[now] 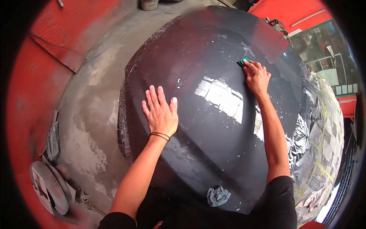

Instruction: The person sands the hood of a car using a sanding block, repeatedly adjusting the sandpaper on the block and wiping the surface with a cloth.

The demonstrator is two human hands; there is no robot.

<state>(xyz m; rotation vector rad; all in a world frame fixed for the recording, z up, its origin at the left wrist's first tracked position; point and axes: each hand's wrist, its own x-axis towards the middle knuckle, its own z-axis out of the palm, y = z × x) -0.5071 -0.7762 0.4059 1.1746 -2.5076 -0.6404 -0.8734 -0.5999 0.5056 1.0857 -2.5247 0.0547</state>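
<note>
A large dark grey car hood (213, 137), wet and glossy with scattered droplets, fills the middle of the head view. My left hand (160, 110) lies flat on its left part with the fingers spread, holding nothing. Farther up on the right, my right hand (258, 78) is closed on a small green and black sanding block (244, 60), which rests against the hood. My fingers cover part of the block. Close to my body, a crumpled grey-blue cloth (218, 196) lies on the hood's near edge.
Newspaper masking (324, 141) with yellow tape covers the car on the right. Left of the hood is a stained concrete floor (89, 126) beside a red wall (38, 87). Round discs (49, 187) stand at lower left. A bucket (149, 4) sits at the top.
</note>
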